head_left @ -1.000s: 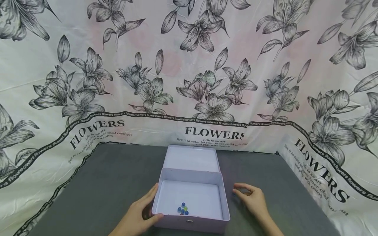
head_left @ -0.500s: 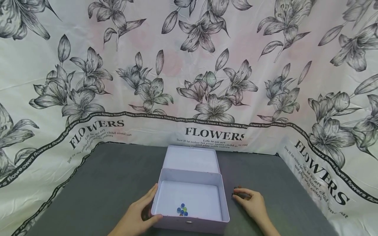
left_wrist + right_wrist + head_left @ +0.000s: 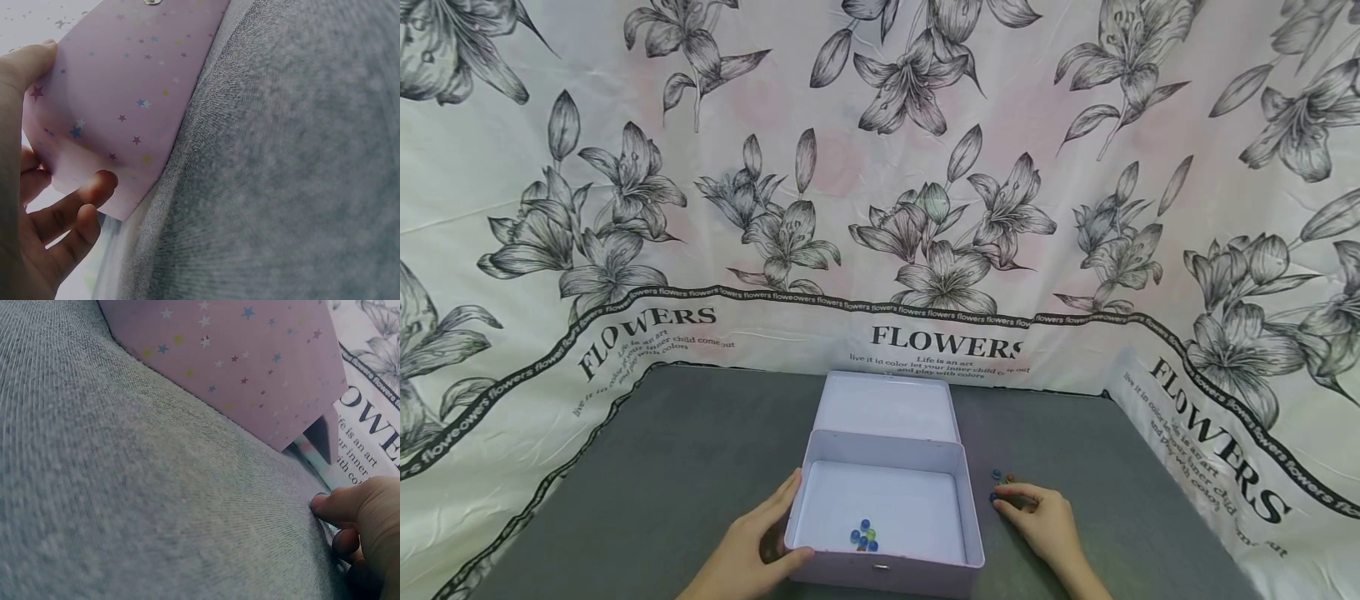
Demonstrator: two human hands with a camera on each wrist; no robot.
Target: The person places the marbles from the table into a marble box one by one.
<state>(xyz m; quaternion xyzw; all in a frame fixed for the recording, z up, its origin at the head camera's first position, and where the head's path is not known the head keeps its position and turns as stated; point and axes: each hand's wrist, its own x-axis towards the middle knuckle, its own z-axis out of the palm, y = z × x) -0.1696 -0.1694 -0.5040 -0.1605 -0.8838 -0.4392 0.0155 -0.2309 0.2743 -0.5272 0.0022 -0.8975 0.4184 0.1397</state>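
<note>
A hinged tin box (image 3: 880, 568), pale inside and pink with small stars outside, stands with its lid (image 3: 886, 406) laid back. Several glass marbles (image 3: 865, 525), mostly blue and one yellow-green, lie inside near the front wall. My left hand (image 3: 752, 533) grips the box's front left corner, thumb on the front rim and fingers along the side. To the right of the box, my right hand (image 3: 1037, 517) has thumb and forefinger at a blue marble (image 3: 993, 497), apparently pinching it. Just beyond lie another blue marble (image 3: 996, 475) and a reddish-brown marble (image 3: 1010, 478).
A dark grey cloth (image 3: 700, 450) covers the table. White flower-printed fabric (image 3: 790, 333) hangs around the back and both sides. The open lid reaches close to the back fabric.
My right hand has shifted slightly towards me, and marbles beyond its fingers have come into view. The left hand stays on the box; the marbles inside look the same.
</note>
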